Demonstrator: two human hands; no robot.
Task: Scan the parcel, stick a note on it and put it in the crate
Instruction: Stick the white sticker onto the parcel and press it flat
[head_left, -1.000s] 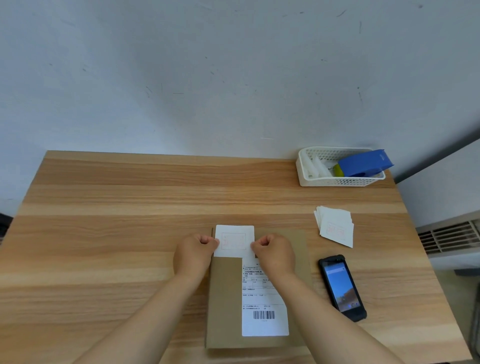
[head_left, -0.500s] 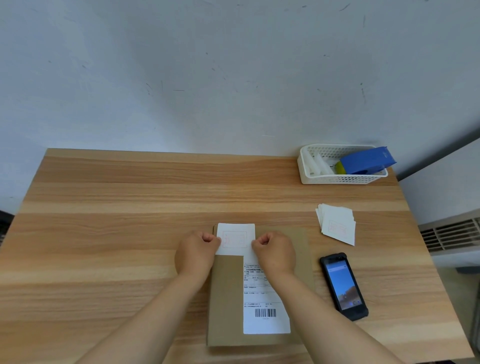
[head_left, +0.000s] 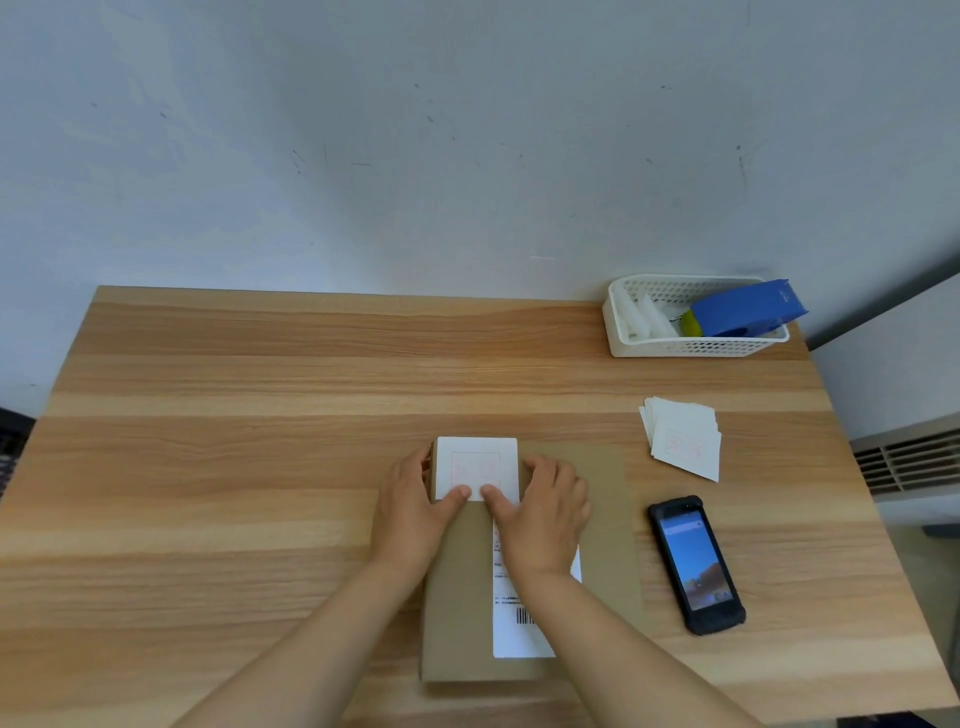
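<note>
A flat brown parcel (head_left: 605, 525) lies near the front edge of the wooden table (head_left: 234, 467), with a white shipping label (head_left: 519, 636) and barcode on top. A white note (head_left: 477, 465) with a faint red stamp lies at the parcel's far left corner. My left hand (head_left: 410, 512) and my right hand (head_left: 545, 512) rest flat on the parcel on either side of the note, fingers spread, both thumbs pressing on the note's near edge. My right forearm covers part of the label. No crate is in view.
A black handheld scanner (head_left: 696, 564) with a lit screen lies right of the parcel. A stack of white notes (head_left: 683, 441) sits behind it. A white basket (head_left: 691, 347) with a blue tape dispenser (head_left: 745, 306) stands at the back right corner. A wall runs behind.
My hands were pinching the note's side edges with curled fingers. Now both have opened flat and the thumbs have moved onto the note's near edge, pressing it down.
</note>
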